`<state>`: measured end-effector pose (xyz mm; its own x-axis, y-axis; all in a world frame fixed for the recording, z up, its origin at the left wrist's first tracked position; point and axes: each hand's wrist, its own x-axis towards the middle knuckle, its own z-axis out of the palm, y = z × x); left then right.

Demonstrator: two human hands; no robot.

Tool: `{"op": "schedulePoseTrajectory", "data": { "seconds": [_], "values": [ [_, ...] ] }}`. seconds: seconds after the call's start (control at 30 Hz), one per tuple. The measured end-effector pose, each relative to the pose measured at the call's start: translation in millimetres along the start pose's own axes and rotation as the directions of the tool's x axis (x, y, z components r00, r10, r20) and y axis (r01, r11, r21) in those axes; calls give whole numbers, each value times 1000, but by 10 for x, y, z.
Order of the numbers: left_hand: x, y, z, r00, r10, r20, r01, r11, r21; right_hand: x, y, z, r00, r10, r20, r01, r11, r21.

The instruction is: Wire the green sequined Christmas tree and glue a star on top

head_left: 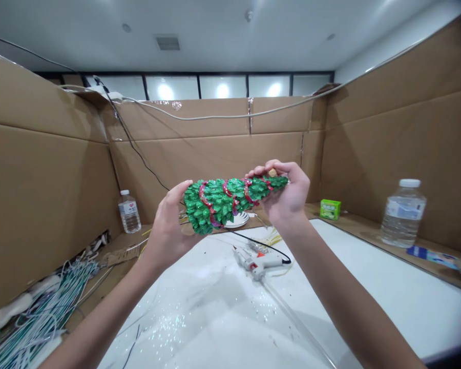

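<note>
A small green glittery Christmas tree [226, 202] with red and pink garland bands lies sideways in the air above the table. My left hand [172, 225] grips its wide base end, the thumb along the upper edge. Around the narrow tip on the right, my right hand [286, 192] is closed, its fingers curled behind. A small tan knob-like piece [272, 172] shows at the right fingers; whether it is pinched there I cannot tell. Below the tree, a white glue gun [261, 262] with a clear glue stick [295, 323] rests on the table.
The white tabletop [200, 318] carries scattered glitter. Teal and white wires [61, 302] lie at the left. Water bottles stand left [129, 212] and right [404, 212], near a green box [330, 209]. A white plate [238, 220] sits behind the tree. Cardboard walls [207, 154] surround the table.
</note>
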<state>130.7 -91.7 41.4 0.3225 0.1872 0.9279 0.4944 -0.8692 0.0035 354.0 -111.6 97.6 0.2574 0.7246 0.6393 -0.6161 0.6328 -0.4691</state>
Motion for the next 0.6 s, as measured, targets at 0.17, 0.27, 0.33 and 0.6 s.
{"op": "schedulePoseTrajectory", "data": {
  "seconds": [0.17,0.27,0.33,0.6],
  "values": [
    [-13,8,7,999,54,-8,-53,997,57,17,24,-28,1000,22,-16,-21,999,37],
    [-13,33,16,998,63,-15,-62,995,72,21,32,-44,1000,23,16,-24,998,52],
    [-12,37,24,996,86,-27,-84,993,78,18,34,-50,999,20,44,-22,998,55],
    [-18,-57,52,949,284,-138,-252,944,215,-8,34,-53,994,2,114,-13,995,95]
  ]
}}
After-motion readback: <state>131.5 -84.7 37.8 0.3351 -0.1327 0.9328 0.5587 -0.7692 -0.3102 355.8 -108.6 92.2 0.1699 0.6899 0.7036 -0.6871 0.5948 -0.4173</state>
